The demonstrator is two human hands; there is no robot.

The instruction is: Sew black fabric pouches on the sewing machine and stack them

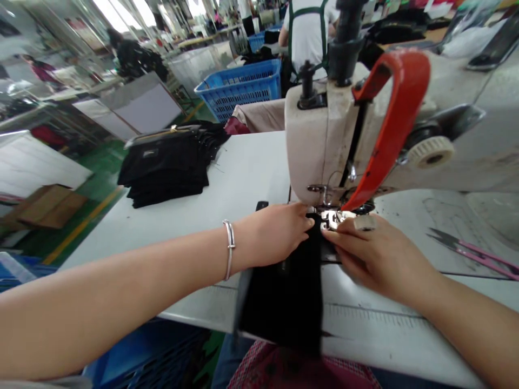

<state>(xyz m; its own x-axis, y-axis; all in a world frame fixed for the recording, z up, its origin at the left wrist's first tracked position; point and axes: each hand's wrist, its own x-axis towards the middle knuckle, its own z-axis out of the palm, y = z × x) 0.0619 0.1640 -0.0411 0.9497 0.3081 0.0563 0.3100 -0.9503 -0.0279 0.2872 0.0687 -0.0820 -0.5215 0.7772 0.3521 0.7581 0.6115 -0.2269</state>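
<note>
A piece of black fabric (287,302) lies under the sewing machine's needle area and hangs over the table's front edge. My left hand (279,232), with a silver bangle at the wrist, is closed on the fabric's upper part, its fingertips just left of the metal presser foot (330,219). To the right of that foot, my right hand (373,254) has its thumb and fingers pressed together, close against the metal. What sits between its fingertips is hidden. The sewing machine (312,140) stands over both hands, with a red curved guard (399,119) in front of its head.
A stack of black fabric pieces (166,167) rests on the table's left part. Pink-handled thread snips (474,251) lie right of my right hand. Beyond the table stands a blue basket (243,86), near a person in a white top (307,32). Another blue crate (150,351) sits below.
</note>
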